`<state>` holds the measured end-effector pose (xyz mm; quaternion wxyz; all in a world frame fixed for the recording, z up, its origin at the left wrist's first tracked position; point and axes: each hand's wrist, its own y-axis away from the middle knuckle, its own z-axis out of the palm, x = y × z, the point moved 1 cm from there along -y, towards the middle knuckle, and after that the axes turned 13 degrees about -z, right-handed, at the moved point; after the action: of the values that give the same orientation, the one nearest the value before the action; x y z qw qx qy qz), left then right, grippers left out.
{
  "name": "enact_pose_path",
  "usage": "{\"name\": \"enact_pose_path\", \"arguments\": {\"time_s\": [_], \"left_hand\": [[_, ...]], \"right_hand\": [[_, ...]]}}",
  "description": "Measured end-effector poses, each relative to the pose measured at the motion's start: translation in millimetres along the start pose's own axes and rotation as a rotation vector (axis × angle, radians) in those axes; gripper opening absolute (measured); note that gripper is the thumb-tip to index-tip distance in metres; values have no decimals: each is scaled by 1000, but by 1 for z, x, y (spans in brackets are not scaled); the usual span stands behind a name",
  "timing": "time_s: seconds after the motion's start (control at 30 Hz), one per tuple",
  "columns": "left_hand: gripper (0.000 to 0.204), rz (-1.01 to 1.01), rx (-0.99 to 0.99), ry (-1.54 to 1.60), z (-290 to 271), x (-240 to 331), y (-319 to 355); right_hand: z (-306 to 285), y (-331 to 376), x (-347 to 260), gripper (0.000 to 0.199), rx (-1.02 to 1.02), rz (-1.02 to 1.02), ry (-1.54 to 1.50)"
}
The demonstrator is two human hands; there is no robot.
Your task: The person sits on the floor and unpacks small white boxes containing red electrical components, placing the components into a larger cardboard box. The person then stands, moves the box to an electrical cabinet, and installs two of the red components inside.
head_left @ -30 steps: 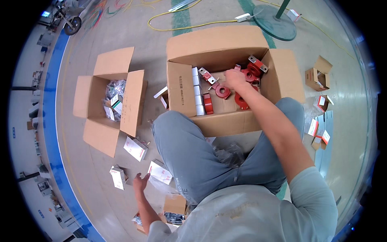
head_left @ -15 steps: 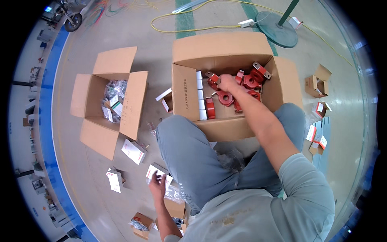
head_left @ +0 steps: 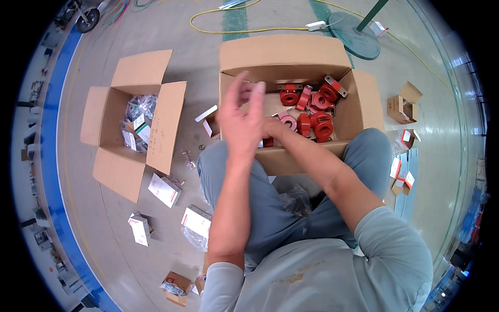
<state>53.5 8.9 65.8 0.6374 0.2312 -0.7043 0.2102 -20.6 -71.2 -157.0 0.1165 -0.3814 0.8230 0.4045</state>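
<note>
Red ring-shaped parts are gathered inside large open carton, mostly toward its right. Right hand is held in carton's left part, partly covered by left hand; its grip cannot be told. Left hand is raised above, grip spread apart. Second carton, heaped with clear plastic bags, is set on floor at left.

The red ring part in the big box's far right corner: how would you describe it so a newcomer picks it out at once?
Find the large open cardboard box in front of the person. Inside, red ring parts lie grouped toward the right. The corner part is the one nearest where far and right walls meet, its metal bracket slanting down to the right.
</note>
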Motion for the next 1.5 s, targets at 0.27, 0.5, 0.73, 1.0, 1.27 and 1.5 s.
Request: {"name": "enact_pose_path", "arguments": {"time_s": [0.27,0.5,0.73,1.0,1.27,1.5], "left_hand": [[42,-270,-24,13,-13,-50,-24],[46,-251,-18,-3,-20,-45,-23],[48,-290,-48,66,-26,-46,-23],[46,-293,-61,74,-22,-51,-29],[45,-309,-101,75,-13,-45,-31],[46,-329,-84,53,-17,-44,-29]], "right_hand": [[10,4,8,77,6,-26,134],[2,16,30,72,22,7,116],[-7,56,83,53,228,-57,260],[-13,52,25,71,-45,-196,186],[-3,39,9,74,120,-350,259],[-14,49,-12,45,-5,-336,263]]}}
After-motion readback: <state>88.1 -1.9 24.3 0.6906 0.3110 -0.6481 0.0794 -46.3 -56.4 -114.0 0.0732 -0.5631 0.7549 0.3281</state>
